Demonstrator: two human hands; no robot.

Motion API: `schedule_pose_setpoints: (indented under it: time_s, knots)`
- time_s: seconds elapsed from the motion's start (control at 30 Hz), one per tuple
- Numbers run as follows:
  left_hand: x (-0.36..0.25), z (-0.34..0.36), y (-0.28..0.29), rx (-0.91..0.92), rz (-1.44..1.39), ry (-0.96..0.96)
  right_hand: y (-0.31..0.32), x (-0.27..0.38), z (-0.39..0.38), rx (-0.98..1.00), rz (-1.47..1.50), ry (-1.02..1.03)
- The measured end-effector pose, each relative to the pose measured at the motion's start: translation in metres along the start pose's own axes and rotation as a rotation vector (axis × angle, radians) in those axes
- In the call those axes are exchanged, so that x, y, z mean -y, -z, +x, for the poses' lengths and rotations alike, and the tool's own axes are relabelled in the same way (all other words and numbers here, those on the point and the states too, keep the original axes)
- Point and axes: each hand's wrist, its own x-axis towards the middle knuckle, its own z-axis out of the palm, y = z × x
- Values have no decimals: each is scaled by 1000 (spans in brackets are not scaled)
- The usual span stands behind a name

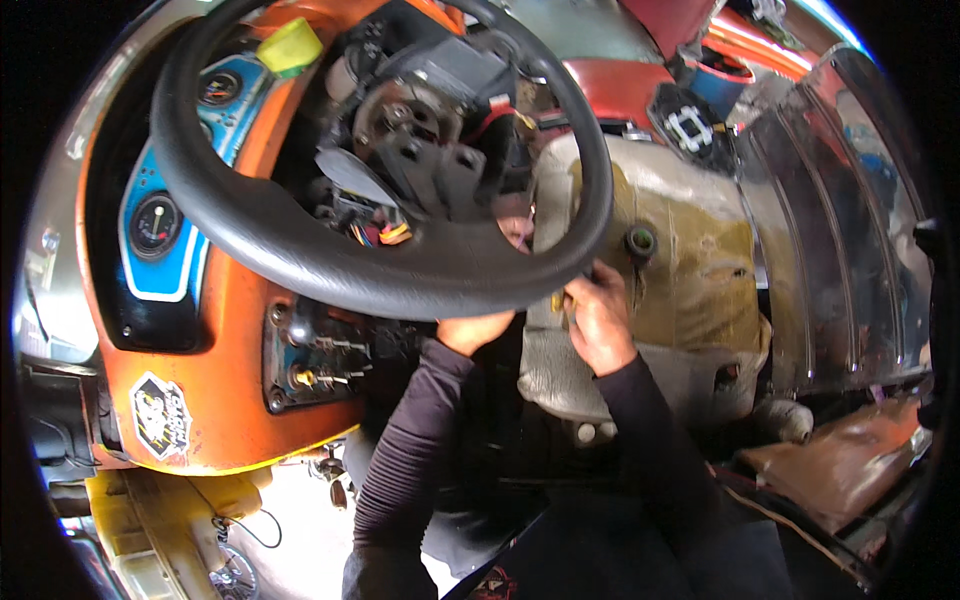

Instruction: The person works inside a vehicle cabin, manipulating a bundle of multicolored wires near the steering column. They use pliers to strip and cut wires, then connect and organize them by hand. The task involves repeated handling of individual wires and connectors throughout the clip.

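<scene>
A black steering wheel (400, 285) fills the upper middle of the head view. My left hand (475, 330) reaches under its lower rim; the rim hides the fingers. Just right of the rim, my right hand (602, 318) is closed, with thumb and fingers pressed together over the edge of a worn grey and tan padded cover (690, 225). Something small and yellowish shows beside those fingers, too little of it to name. Inside the wheel lies an opened steering column (415, 140) with bare dark parts. Coloured wires (385, 233) hang out of it near the lower rim.
On the left stands an orange dashboard (225, 400) with a blue gauge panel (165, 190) and a plate of small levers (315, 360). A yellow cup-like piece (290, 47) sits behind the wheel. Ribbed dark panels (835, 220) rise at right, near a blue bucket (720, 85).
</scene>
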Motion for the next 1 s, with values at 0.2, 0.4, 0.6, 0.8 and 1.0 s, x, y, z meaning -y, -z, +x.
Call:
schedule_pose_setpoints:
  time_s: [0.2,0.4,0.6,0.8,1.0]
  knots:
    - [-12,-9,6,31,72,44,6,-10,-5,67,-22,49]
    - [-10,-14,5,-33,-38,101,-2,-14,-10,61,-11,84]
    - [-17,-13,13,-24,-105,137,-10,-13,-14,33,-85,77]
    - [-22,-13,12,-75,-235,231,25,-12,-23,-105,-939,336]
    - [-18,-15,11,-124,-234,277,16,42,-53,65,-1558,690]
